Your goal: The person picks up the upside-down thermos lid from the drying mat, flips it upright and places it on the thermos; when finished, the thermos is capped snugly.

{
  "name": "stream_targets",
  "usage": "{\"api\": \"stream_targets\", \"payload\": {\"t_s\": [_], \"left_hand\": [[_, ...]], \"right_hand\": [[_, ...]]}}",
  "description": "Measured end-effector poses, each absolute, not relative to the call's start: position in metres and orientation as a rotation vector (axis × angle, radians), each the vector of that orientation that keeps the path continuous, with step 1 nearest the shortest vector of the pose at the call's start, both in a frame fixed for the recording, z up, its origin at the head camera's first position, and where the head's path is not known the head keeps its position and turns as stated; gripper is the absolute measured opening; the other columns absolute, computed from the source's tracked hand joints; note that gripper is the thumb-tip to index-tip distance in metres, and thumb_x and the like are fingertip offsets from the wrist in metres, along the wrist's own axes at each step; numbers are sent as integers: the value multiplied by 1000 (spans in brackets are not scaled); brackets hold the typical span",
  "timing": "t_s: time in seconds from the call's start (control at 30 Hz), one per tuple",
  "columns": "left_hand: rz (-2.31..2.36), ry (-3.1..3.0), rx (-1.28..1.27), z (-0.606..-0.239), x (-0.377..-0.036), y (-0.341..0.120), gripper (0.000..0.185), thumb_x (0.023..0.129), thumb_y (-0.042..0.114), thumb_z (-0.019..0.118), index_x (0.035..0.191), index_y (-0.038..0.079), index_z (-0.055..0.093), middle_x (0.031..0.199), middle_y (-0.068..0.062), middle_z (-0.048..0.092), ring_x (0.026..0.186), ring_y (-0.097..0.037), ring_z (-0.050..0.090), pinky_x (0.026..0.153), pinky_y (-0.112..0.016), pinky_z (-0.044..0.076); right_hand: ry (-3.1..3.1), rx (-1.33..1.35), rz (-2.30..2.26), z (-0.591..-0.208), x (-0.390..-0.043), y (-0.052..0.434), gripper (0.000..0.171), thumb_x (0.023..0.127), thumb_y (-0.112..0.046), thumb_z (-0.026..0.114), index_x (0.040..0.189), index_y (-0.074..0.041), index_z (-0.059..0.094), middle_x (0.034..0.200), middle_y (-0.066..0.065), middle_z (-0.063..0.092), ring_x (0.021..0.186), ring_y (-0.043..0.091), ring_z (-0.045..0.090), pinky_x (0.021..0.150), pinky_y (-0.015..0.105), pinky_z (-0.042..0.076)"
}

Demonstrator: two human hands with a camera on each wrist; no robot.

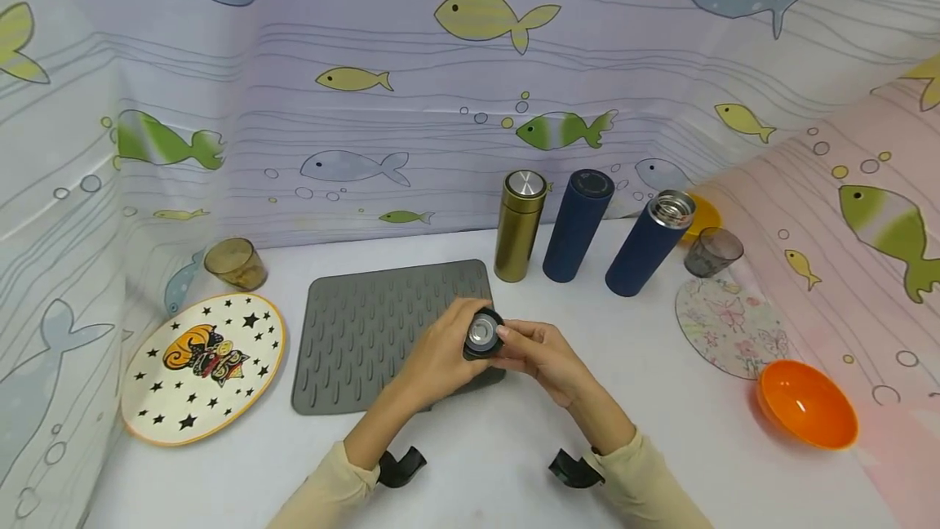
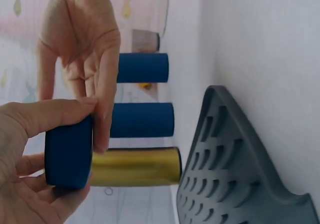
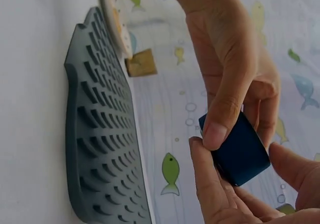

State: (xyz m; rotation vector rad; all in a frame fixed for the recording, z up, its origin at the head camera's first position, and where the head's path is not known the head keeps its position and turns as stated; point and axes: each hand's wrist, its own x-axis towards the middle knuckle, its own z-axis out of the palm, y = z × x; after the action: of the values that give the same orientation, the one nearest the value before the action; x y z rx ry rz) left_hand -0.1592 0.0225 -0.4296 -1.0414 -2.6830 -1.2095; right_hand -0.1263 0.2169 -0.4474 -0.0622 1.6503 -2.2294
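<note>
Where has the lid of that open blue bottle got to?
In the head view the blue lid is held between the left hand and right hand, above the near right corner of the grey mat.

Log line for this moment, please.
left hand: grips blue cap | right hand: pinches blue cap | over grey mat | open blue flask: upright behind

A ribbed grey silicone mat (image 1: 382,333) lies mid-worktop, with a round star-patterned plate (image 1: 201,366) and an amber tumbler (image 1: 237,264) toward the left edge. Along the back edge stand a gold metal flask (image 1: 518,227) and two navy flasks (image 1: 576,227), the right one open-topped (image 1: 649,245). Near the right edge sit a smoky glass cup (image 1: 712,251), a floral round coaster (image 1: 727,326) and an orange bowl (image 1: 806,403).
</note>
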Motion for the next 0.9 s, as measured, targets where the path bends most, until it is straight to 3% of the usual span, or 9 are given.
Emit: {"api": "stream_targets", "payload": {"t_s": [0.13,0.33,0.6,0.77,0.9], "left_hand": [[-1283,-2731,-1080,-432,-159,17,77,77,22,87,141,6,48,136,-9,54,119,-24,60,97,-43,53],[-1658,-2785,-974,-427,-167,5,85,83,37,80,154,21,36,154,-5,43,143,-30,39,112,-58,36],[-1878,-2771,-975,-420,-176,-1,77,88,30,76,153,12,39,154,-9,44,144,-33,37,115,-53,33],[-1924,-2772,-1033,-424,-177,1,83,83,28,81,153,12,39,155,-6,43,145,-29,36,117,-47,32],[-2019,-2683,-1125,-429,-176,6,84,81,20,84,152,10,39,154,-10,43,143,-27,40,117,-43,33]], "right_hand": [[1678,-11,-2234,-447,-123,214,49,100,-12,59,136,18,46,122,19,67,98,17,72,88,32,57],[2222,-50,-2144,-445,-114,209,43,91,-5,70,131,7,58,124,23,66,106,22,70,89,29,57],[3287,-885,-1417,-451,-108,211,60,73,12,80,129,6,60,131,23,62,119,36,63,98,36,52],[3516,-1304,-913,-455,-109,215,32,96,0,61,127,8,61,133,23,61,122,36,61,100,35,51],[3589,-1591,-690,-456,-113,215,29,104,-4,45,120,10,63,129,25,62,117,38,63,97,38,53]]}}
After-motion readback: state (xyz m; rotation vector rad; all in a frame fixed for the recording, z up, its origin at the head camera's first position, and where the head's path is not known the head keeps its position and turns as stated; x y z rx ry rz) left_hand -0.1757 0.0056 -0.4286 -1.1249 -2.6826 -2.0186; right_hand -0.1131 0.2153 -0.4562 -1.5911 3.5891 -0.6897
